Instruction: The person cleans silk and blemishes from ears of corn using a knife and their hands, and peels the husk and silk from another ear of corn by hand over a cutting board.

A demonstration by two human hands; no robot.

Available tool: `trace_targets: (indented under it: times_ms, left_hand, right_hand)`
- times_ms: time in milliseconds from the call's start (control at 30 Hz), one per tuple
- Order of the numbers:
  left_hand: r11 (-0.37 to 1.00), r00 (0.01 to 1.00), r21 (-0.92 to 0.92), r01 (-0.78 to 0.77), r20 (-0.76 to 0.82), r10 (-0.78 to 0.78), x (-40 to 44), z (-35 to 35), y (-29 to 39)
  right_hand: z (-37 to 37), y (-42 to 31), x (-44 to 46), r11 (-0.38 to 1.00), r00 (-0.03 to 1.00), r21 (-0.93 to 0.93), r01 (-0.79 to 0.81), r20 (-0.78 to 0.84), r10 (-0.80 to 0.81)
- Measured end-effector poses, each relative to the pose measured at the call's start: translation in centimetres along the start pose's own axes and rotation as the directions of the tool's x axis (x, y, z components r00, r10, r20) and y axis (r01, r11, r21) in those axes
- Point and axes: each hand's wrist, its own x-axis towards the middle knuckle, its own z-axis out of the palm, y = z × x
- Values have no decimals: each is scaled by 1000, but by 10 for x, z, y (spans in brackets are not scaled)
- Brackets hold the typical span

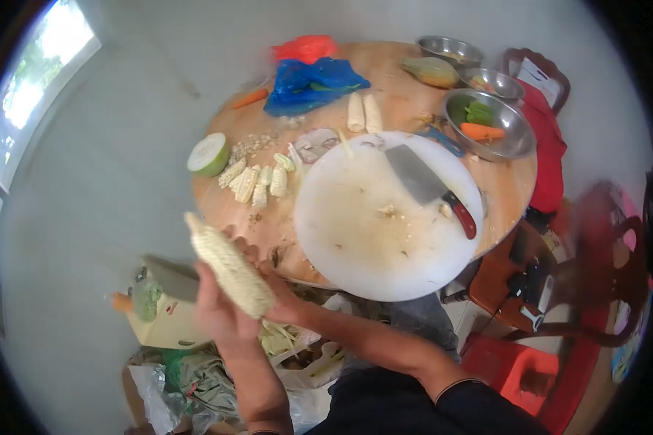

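The round tan wooden worktop (pixel 400 101) bears a crumpled blue bag (pixel 294 81) and, at its near edge, a round white board (pixel 348 225).

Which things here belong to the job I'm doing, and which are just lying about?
Likely in the job: pale-yellow corn cob in the left hand; round white cutting board; steel cleaver with a red-brown handle; short pale corn pieces.

Apparently just lying about: red plastic bag; crumpled blue plastic bag; halved round green vegetable; orange carrot beside the blue bag; red plastic stool.
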Motion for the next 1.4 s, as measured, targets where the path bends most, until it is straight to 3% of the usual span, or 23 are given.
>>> trace_targets:
  times_ms: [33, 67, 133, 200, 267, 300, 367, 400, 467, 533, 600, 633, 700, 733, 800, 933, 1100, 1167, 1333, 1400]
  left_hand:
    - [998, 1000, 65, 0, 4, -1, -1, -2, -6]
    - [998, 997, 19, 52, -54, -51, -1, -8, -12]
    - [992, 989, 76, 103, -114, -94, 6, -21, -24]
    - [991, 988, 20, 129, -82, -127, 11, -25, -33]
    - [985, 984, -42, 169, -45, -171, 17, -24, -44]
    - [977, 978, -76, 200, -39, -203, 22, -22, -50]
    - [971, 969, -51, 235, -73, -238, 30, -14, -63]
    - [968, 966, -60, 243, -75, -247, 35, -10, -70]
    - [955, 956, -66, 289, -41, -292, 43, -4, -84]
    - [942, 949, -116, 316, 22, -316, 51, -6, -100]
    - [941, 940, 51, 334, 56, -336, 58, -6, -112]
    - [932, 929, 43, 359, 77, -361, 61, -5, -115]
    - [922, 925, 66, 381, -11, -381, 63, 10, -121]
    - [910, 913, 88, 405, -98, -397, 64, 15, -124]
    - [901, 904, 82, 426, -57, -423, 67, 10, -133]
    - [880, 886, 114, 462, -22, -462, 71, 21, -144]
    - [892, 908, 184, 414, -6, -420, 75, 29, -158]
    - [895, 914, 189, 403, -27, -406, 76, 32, -157]
    - [867, 867, -6, 499, 16, -499, 88, 24, -147]
    - [863, 864, -33, 504, 30, -503, 90, 16, -148]
  right_hand:
    - [-3, 17, -4, 981, 995, 189, 49, 77, -65]
    - [-12, 27, -11, 985, 984, -19, -170, 42, 171]
    - [-34, -20, -10, 933, 992, -348, -94, -113, 57]
    - [-66, -91, -3, 617, 968, -769, -164, -5, 250]
    - [-99, -119, -17, 810, 869, -324, -489, -97, 486]
    - [-105, -140, -13, 805, 865, -330, -494, -96, 492]
    - [-113, -185, 1, 603, 714, -384, -699, -333, 616]
    - [-117, -191, -1, 594, 706, -383, -707, -341, 621]
    - [-126, -201, -5, 583, 917, -709, -396, -283, 280]
    - [-132, -218, 2, 510, 944, -801, -314, -206, 258]
    - [-138, -222, 9, 350, 979, -922, -162, -107, 173]
    - [-145, -223, 9, 350, 979, -923, -163, -107, 176]
    - [-162, -223, 9, 281, 978, -952, -119, -64, 198]
    - [-167, -225, 10, 279, 977, -953, -119, -62, 204]
    - [-179, -228, 15, 429, 974, -877, -216, -162, 159]
    - [-188, -237, 26, 352, 936, -874, -334, -266, 230]
    - [-197, -229, 29, 203, 962, -941, -272, -263, 68]
    - [-205, -222, 24, 236, 974, -945, -228, -223, 47]
    - [-203, -234, 9, 311, 984, -938, -151, -173, -46]
    - [-207, -242, 7, 379, 928, -856, -353, -373, 22]
